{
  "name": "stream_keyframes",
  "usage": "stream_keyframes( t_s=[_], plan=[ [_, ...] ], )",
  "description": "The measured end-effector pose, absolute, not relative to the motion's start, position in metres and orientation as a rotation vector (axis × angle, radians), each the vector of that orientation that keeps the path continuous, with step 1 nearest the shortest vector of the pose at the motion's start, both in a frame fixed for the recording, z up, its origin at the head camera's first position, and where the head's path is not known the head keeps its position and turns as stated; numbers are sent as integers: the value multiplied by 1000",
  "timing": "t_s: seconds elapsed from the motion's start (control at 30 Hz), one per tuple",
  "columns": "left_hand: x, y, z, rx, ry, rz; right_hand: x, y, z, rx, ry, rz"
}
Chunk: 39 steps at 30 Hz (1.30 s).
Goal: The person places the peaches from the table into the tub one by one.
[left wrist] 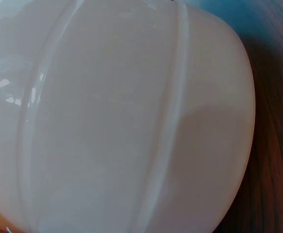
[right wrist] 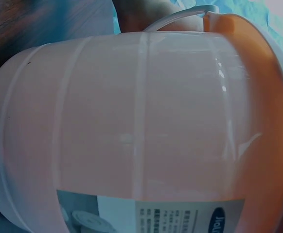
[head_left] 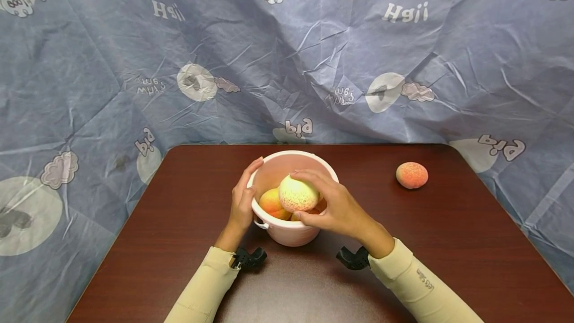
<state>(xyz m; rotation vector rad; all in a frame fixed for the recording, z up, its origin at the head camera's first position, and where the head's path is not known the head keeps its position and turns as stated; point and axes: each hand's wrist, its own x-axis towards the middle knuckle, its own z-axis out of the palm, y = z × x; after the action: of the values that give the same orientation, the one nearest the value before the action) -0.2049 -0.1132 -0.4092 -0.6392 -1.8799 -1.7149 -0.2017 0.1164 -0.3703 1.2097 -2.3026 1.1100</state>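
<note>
A pale pink bucket stands on the table in the head view, with yellow-orange peaches inside. My left hand grips its left rim, the thumb at the edge and the fingers along the far side. My right hand holds a pale yellow peach with red speckles between thumb and fingers, over the bucket's mouth. This peach partly hides the fruit beneath it. In the left wrist view the bucket's ribbed wall fills most of the picture. The right wrist view shows the bucket's side with a printed label.
Another peach, orange-red, lies on the dark wooden table at the far right. A white handle hangs at the bucket's left side. Behind the table hangs a blue-grey printed cloth.
</note>
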Motion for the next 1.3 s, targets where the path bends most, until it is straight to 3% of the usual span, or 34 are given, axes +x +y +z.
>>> stream_keyframes(
  t_s=[1.3],
  plan=[
    [-208, -114, -412, -653, -1867, -1734, -203, 114, -373, 1251, -2253, 893]
  ],
)
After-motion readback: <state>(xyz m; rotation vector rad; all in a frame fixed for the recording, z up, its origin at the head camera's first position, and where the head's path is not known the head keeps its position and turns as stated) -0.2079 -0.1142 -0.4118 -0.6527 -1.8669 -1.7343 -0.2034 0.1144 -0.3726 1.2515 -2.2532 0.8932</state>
